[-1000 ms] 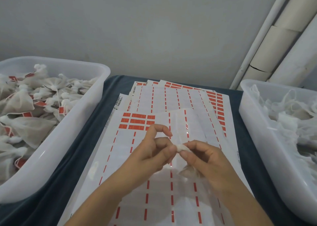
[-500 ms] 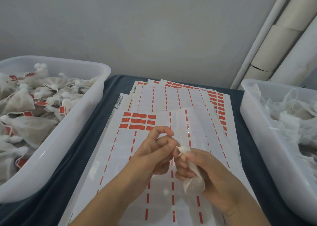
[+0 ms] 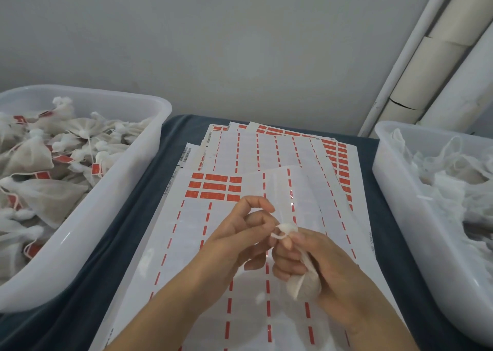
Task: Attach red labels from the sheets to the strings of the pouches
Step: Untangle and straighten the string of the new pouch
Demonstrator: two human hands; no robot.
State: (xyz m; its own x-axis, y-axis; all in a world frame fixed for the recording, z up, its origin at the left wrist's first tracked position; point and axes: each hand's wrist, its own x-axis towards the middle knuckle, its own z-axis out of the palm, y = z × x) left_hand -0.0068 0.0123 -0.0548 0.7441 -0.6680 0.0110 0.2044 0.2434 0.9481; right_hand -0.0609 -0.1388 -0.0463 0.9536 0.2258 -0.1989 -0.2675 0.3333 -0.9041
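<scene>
White pouch (image 3: 304,284) half-hidden in right hand's (image 3: 328,268) grip; left hand (image 3: 240,241) pinches its string (image 3: 278,235).

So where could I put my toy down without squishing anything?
Bare cloth shows in the strip between the left tub and the label sheets, and a thinner strip beside the right tub. Both tubs are heaped with pouches. The middle is crowded: sheets, plus both hands working a pouch.

Right hand (image 3: 328,268) grips a white pouch (image 3: 305,284) above the label sheets (image 3: 186,230) on the bench (image 3: 128,233), while left hand (image 3: 240,236) pinches its string (image 3: 278,235).
</scene>
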